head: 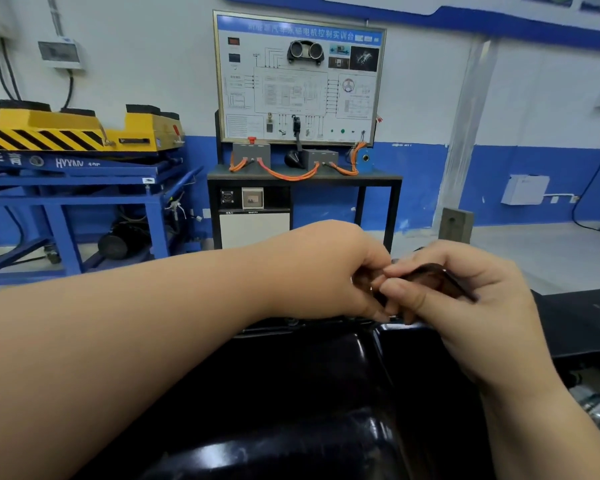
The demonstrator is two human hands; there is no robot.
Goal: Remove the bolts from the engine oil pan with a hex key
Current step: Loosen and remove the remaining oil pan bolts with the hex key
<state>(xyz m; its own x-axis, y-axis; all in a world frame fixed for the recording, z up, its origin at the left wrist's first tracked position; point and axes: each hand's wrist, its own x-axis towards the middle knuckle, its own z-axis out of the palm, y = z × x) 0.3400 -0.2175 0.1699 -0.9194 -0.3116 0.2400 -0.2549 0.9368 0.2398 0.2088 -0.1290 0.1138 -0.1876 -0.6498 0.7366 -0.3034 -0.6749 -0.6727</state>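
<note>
The glossy black engine oil pan [291,393] fills the lower middle of the head view, its far flange just under my hands. My left hand [326,268] reaches across from the left, fingers curled at the pan's far edge, meeting the fingers of my right hand [465,306]. My right hand grips a thin dark hex key [454,280], whose long arm runs back over the hand toward the right. The key's tip and the bolt under it are hidden by my fingers. What my left fingers pinch cannot be made out.
A dark workbench surface [575,317] extends right of the pan. Beyond stand a training panel on a black stand [302,174], a blue lift table with yellow striped ramps [66,157], and a grey block [456,225] on the floor.
</note>
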